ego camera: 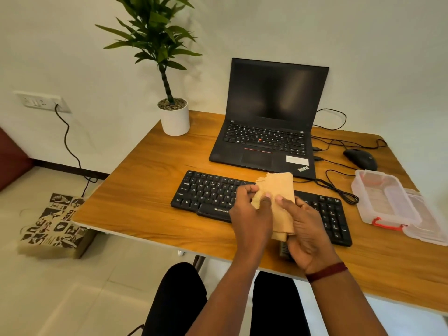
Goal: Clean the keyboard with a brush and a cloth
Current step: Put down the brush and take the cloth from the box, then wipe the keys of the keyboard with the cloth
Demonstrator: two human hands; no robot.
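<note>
- While the left hand (pixel 249 214) and the right hand (pixel 308 234) both pinch the folded tan cloth (pixel 278 190), it hangs over the middle of the black keyboard (pixel 208 192), which lies on the worktop (pixel 145 190) just before the laptop (pixel 266 141).
- Risk: neither hand braces the keyboard, so a firm wipe could push it across the worktop.
- Risk: a loose corner of the cloth could snag keycaps or drag the cable (pixel 352 199) at right.
- The dark item (pixel 283 249) under the right hand is possibly the brush; this cannot be confirmed.
</note>
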